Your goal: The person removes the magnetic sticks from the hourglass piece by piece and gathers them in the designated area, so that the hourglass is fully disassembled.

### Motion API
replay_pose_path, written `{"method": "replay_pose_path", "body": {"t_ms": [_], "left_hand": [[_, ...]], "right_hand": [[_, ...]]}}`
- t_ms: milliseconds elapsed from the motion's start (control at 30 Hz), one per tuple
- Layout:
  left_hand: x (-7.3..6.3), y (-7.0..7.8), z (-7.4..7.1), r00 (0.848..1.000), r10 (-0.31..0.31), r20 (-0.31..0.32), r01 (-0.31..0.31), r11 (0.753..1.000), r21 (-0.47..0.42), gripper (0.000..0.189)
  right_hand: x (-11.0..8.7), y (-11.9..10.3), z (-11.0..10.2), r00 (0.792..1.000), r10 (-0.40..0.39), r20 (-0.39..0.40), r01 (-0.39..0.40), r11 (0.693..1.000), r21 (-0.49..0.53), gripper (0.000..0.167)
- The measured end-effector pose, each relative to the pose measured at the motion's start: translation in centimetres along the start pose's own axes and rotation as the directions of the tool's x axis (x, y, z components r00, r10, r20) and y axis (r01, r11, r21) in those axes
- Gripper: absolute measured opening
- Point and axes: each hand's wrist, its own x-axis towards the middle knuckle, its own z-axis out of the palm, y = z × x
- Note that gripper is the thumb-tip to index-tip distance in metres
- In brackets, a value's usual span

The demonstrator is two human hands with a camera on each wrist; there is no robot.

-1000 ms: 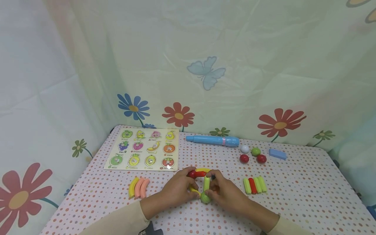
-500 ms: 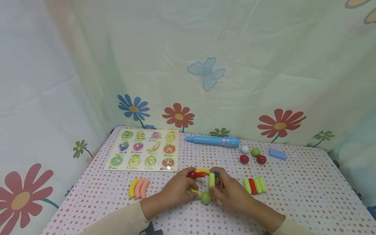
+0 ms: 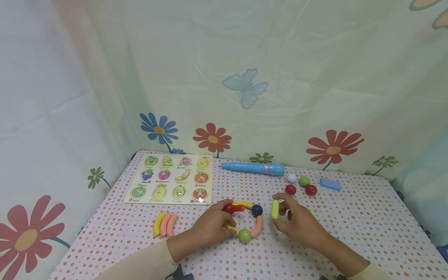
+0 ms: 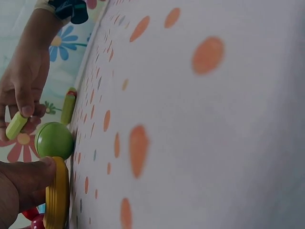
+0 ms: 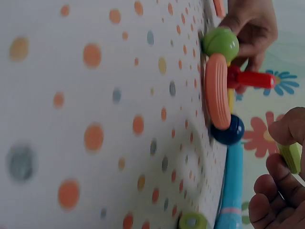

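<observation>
On the table a ring of balls and curved rods lies between the hands. It has a green ball (image 3: 245, 235), a pink curved rod (image 3: 258, 225), a dark blue ball (image 3: 257, 210), yellow curved rods (image 4: 56, 195) and a red ball; a red straight rod (image 5: 257, 79) sticks up from the red ball. My left hand (image 3: 211, 225) grips the ring's left side, its thumb on a yellow curved rod beside the green ball. To the right of the ring, my right hand (image 3: 297, 223) pinches a light green straight rod (image 3: 275, 209) between thumb and fingers, clear of the ring.
Two pink curved rods and a yellow one (image 3: 159, 224) lie at left, below a fruit puzzle board (image 3: 168, 202). At the back is a blue tube (image 3: 252, 167). Several loose balls (image 3: 304, 181) and a blue block (image 3: 330, 184) lie back right. Other straight rods are mostly hidden behind my right hand.
The right hand has moved right, away from the ring, carrying the light green straight rod. This uncovers the pink curved rod and dark blue ball. The left hand stays in place.
</observation>
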Motion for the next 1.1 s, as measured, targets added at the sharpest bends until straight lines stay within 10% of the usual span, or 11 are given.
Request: {"method": "replay_pose_path", "body": {"t_ms": [1100], "left_hand": [[0.2, -0.4, 0.2, 1.000, 0.002, 0.000, -0.002, 1.000, -0.008, 0.013]], "right_hand": [[-1.7, 10.0, -6.0, 0.983, 0.130, 0.130, -0.114, 0.986, -0.121, 0.070]]}}
